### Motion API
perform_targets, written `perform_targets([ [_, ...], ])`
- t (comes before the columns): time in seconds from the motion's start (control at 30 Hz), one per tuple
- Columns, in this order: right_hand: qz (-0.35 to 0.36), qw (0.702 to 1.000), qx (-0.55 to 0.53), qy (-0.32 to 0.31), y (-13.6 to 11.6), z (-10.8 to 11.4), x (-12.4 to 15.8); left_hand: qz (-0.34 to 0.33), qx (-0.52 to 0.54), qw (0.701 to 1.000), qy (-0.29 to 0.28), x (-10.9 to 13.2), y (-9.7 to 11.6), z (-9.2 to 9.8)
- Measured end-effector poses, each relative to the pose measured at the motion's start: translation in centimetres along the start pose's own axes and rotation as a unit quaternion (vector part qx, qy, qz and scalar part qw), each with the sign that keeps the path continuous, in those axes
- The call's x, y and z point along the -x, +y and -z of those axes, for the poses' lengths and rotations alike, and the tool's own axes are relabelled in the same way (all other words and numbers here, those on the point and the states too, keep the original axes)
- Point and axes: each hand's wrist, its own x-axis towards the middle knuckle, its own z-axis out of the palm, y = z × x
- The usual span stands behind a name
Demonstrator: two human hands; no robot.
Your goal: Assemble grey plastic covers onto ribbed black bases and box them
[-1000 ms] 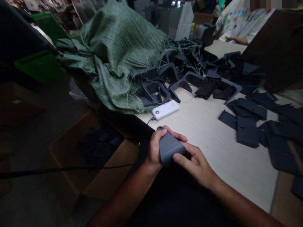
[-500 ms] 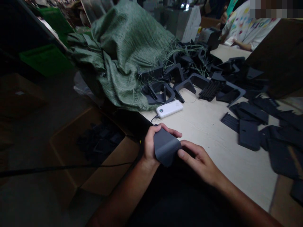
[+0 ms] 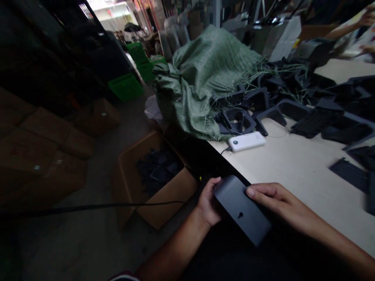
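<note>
A dark grey moulded plastic panel (image 3: 241,208) with a small keyhole-shaped slot sits between my hands, near the table's edge. My left hand (image 3: 208,203) grips its left end, with the fingers curled around the edge. My right hand (image 3: 275,197) presses on the panel's upper right edge, fingers stretched along it. Part of the panel's underside is hidden by my hands. To the right on the pale wooden table (image 3: 307,168) lie more dark plastic parts (image 3: 348,173).
A white power bank (image 3: 247,141) with a cable lies beyond my hands, next to a heap of black brackets (image 3: 263,105) and a green woven sack (image 3: 205,86). Left of the table, an open cardboard box (image 3: 158,195) holds dark parts. A co-worker's hand (image 3: 366,19) shows at top right.
The panel has turned, and its broad face with the slot now faces up. The view has swung left, showing more of the floor and boxes. Both hands still hold the panel.
</note>
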Motion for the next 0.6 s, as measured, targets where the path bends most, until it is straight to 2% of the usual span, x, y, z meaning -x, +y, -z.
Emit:
perform_targets([
  [0.07,0.038,0.998,0.05,0.027,-0.4,-0.1,-1.1,-0.075,0.048,0.995,0.043,1.4,1.4,0.4],
  [0.13,0.084,0.986,0.11,0.089,-1.2,0.4,-2.0,-0.212,0.108,0.968,0.079,3.1,3.8,0.8],
  [0.23,0.109,0.968,0.154,0.167,-2.8,2.2,-2.5,-0.435,0.187,0.88,0.043,5.7,7.8,2.1],
  [0.3,0.103,0.959,0.17,0.201,-3.4,3.5,-2.4,-0.511,0.205,0.834,0.037,6.5,9.3,3.0],
  [0.37,0.095,0.942,0.218,0.239,-3.4,4.7,-2.3,-0.516,0.192,0.831,0.075,6.1,9.2,3.6],
  [0.43,0.085,0.908,0.309,0.269,-2.4,5.7,-2.3,-0.461,0.157,0.867,0.104,4.7,7.6,3.7],
  [0.53,0.069,0.837,0.469,0.272,0.4,6.8,-2.2,-0.339,0.092,0.934,0.066,2.2,4.2,3.1],
  [0.6,0.093,0.789,0.551,0.255,2.9,7.5,-1.8,-0.279,0.048,0.958,0.041,1.2,2.4,2.8],
])
